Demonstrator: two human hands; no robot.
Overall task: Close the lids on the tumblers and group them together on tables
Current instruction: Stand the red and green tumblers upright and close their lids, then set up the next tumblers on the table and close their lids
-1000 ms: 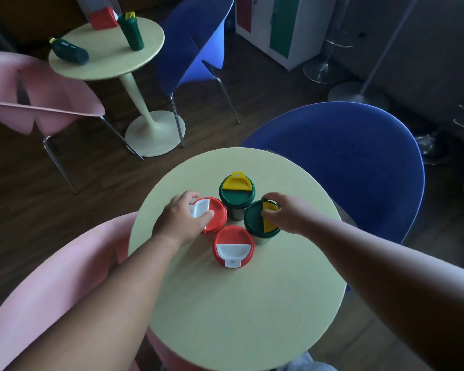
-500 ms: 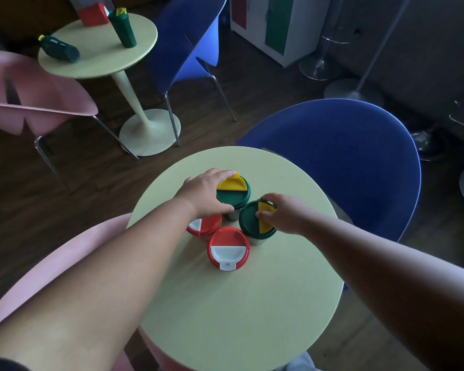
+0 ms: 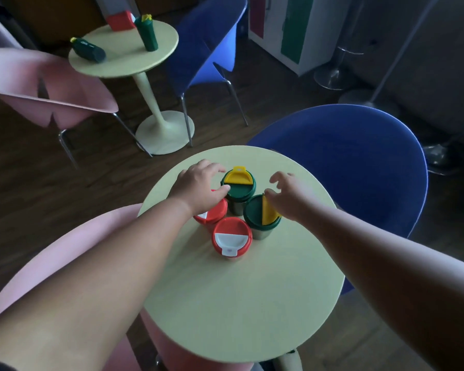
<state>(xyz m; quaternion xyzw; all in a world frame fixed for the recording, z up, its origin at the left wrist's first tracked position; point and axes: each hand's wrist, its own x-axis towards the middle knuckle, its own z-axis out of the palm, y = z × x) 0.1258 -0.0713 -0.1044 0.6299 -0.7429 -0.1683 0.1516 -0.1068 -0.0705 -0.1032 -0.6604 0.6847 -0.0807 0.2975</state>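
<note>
On the near counter four tumblers are already grouped with lids seemingly closed, the far green tumbler touched by the loosely spread left hand, the near green tumbler under the half-open right hand, while tumblers on the far counter are judged still left.

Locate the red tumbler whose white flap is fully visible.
In the head view, the red tumbler stands nearest the person on the round table, touching the green tumbler.

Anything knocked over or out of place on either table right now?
Yes. On the far table, one green tumbler lies on its side while another stands upright. The four tumblers on the near table all stand upright, clustered.
</note>
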